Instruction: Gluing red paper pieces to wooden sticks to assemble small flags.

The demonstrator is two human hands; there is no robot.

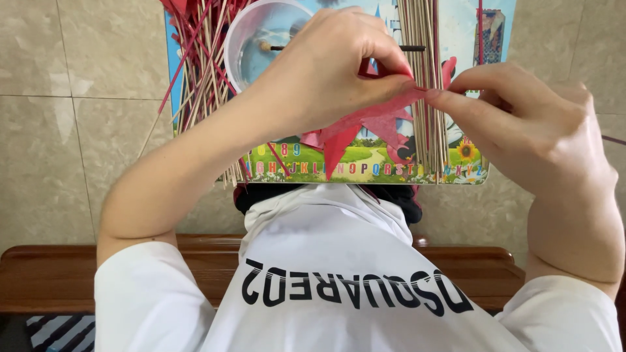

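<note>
Here, my left hand and my right hand both pinched one red paper shape. The fingers of my left hand were pressed together on its top edge. My right thumb and first finger squeezed the same edge from the other side, so the two pinches touched. The red paper hung down between my hands, above the worktop, which had a bright picture of green grass, a sunflower and coloured letters on it. Thin wooden sticks lay in a bunch under my hands, and more sticks, some of them red, lay to the left. A clear round tub with a little brush in it sat behind my left hand. Pale floor tiles were all around.
</note>
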